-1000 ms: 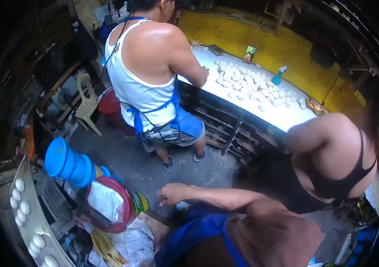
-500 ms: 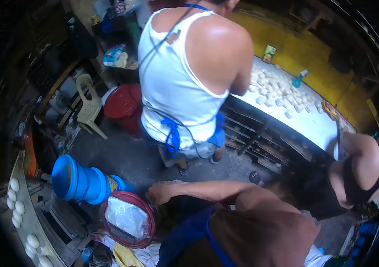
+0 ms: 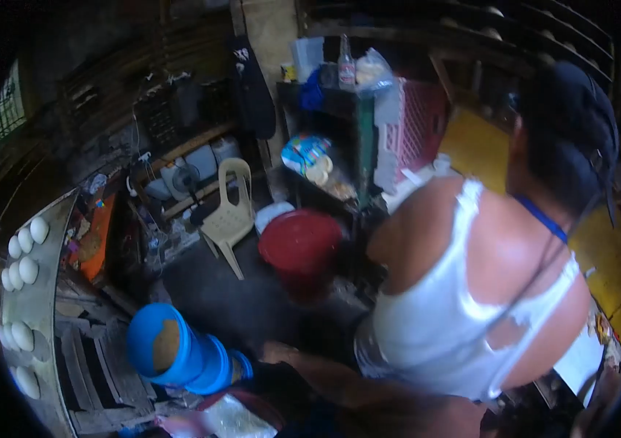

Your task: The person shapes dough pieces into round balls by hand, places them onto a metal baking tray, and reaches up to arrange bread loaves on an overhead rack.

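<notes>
My right arm reaches in from the bottom of the head view, and my right hand [image 3: 281, 354] is just right of a stack of blue buckets [image 3: 205, 358]. A gap shows between hand and buckets. The hand is dim and blurred, so its fingers cannot be made out. Below the buckets is a dark red tub [image 3: 259, 405] with a clear plastic-wrapped pack [image 3: 234, 420] on it. My left hand is out of view.
A person in a white tank top [image 3: 427, 336] stands close on the right. White oval dough pieces [image 3: 27, 270] lie on a board at left. Behind stand a beige plastic chair [image 3: 229, 219], a red tub [image 3: 299, 241] and a shelf with a glass bottle [image 3: 346, 66].
My view has swung left and up. The worktable with dough balls and the second person at right have mostly left the frame. My right arm still extends leftward, now lower in view.
</notes>
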Demonstrator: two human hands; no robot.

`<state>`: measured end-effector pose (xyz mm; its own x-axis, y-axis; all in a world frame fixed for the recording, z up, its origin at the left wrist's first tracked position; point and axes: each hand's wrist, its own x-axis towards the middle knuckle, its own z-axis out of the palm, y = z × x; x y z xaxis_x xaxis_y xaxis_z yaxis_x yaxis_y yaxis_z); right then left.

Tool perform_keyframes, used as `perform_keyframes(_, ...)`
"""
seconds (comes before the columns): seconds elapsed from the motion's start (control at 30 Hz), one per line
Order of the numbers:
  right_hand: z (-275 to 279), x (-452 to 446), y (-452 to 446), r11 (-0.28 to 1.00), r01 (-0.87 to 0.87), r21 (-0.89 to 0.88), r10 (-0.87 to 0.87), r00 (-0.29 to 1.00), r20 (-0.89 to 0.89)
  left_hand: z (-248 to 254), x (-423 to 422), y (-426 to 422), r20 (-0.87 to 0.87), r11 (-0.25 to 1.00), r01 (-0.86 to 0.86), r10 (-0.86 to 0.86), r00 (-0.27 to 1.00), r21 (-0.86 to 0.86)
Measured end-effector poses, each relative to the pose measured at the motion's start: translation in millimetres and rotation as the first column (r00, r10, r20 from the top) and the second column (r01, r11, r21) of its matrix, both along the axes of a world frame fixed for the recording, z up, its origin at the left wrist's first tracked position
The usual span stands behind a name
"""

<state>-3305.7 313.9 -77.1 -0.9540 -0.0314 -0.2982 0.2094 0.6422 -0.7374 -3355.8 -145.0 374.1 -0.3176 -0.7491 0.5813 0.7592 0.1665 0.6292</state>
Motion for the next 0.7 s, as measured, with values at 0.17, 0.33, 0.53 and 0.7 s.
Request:
perform_keyframes(0.17, -106, -46, 79, 0.925, 0.182, 0.333, -0.321, 0.842, 0.434, 20, -131, 4, -0.107, 0.993, -0.048, 0.036, 0.994, -0.108)
perform_keyframes(0.33, -122, -35, 160, 0.925, 0.051, -0.378, 0.043, 0.971, 0.236, 30, -187, 9, -0.182, 0.964, -0.120, 0.077, 0.980, -0.237)
perform_keyframes(0.53, -192, 18, 271, 0.748, 0.411, 0.521, -0.596, 0.760, 0.257, 48, -246, 50, -0.196, 0.868, -0.158, 0.071, 0.978, -0.471)
perform_keyframes(0.7, -85, -58, 191, 0.868, 0.495, -0.019, -0.494, 0.868, 0.043, 108, -238, 145, 0.041, 0.721, 0.060, -0.043, 0.998, -0.690)
